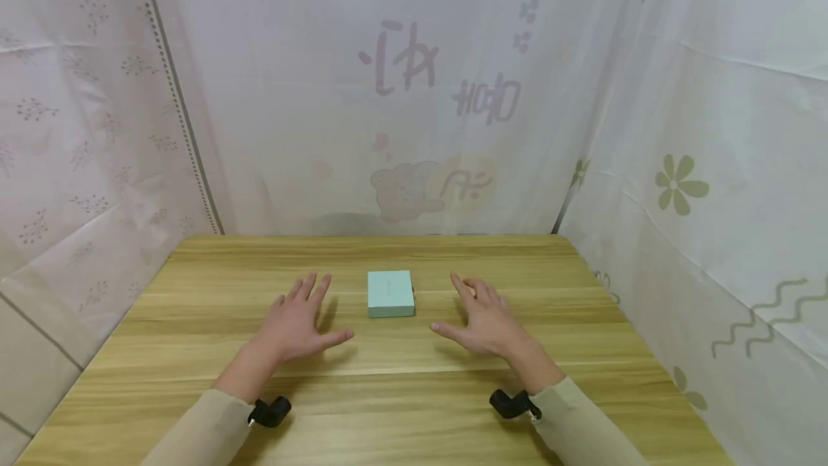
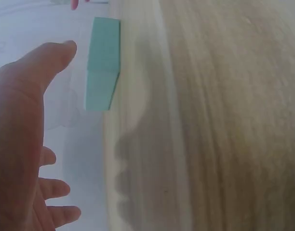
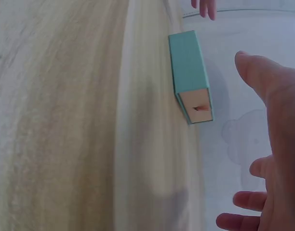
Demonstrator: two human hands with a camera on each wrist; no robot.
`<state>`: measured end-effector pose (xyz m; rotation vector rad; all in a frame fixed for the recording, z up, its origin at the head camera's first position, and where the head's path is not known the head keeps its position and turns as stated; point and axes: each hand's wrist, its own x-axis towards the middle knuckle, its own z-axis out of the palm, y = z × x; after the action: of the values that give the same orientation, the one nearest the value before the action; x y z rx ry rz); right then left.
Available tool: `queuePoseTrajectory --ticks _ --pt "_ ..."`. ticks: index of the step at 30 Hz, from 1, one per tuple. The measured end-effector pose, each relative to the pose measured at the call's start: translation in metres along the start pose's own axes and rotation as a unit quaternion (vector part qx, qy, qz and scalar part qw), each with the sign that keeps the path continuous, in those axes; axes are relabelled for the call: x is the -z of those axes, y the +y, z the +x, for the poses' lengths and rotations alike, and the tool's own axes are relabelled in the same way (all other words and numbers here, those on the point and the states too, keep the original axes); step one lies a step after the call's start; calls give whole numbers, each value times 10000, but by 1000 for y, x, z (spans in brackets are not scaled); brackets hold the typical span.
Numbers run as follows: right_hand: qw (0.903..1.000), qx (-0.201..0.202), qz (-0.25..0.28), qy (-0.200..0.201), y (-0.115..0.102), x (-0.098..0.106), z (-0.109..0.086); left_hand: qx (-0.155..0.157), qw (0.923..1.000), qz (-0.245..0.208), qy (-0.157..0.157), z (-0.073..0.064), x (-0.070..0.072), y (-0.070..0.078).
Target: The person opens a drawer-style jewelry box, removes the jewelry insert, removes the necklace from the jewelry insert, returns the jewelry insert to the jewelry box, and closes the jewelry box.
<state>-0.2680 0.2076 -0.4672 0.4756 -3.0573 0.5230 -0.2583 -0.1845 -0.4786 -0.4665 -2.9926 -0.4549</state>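
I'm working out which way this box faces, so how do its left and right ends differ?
On the box, the left end is pale green, while the right end is tan with green edges. The left end looks plain; the right end has a small dark mark, perhaps a notch or tab. The left hand and right hand touch neither end.

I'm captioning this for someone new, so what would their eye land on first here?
Probably the mint-green box on the wood-grain table, its peach end showing in the right wrist view. The left hand and right hand hover on either side of it, neither touching it. Behind the table hangs a pale printed curtain.
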Motion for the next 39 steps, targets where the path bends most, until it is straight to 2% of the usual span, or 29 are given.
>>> queuePoseTrajectory --ticks 9,14,22,29,39 --pt "9997 -57 171 -173 5 -15 12 -38 9993 -300 -229 11 -17 2" --pt "9995 12 193 -255 1 -24 22 -139 9987 -427 -233 25 -22 13" --pt "9963 64 849 -121 -14 -37 42 -411 9959 -754 -300 44 -34 33" --pt "9906 331 1296 296 -22 -46 59 -584 9952 -773 -108 50 -42 44" --pt "9890 342 1390 375 -27 -49 72 -670 9962 -546 118 52 -45 50"
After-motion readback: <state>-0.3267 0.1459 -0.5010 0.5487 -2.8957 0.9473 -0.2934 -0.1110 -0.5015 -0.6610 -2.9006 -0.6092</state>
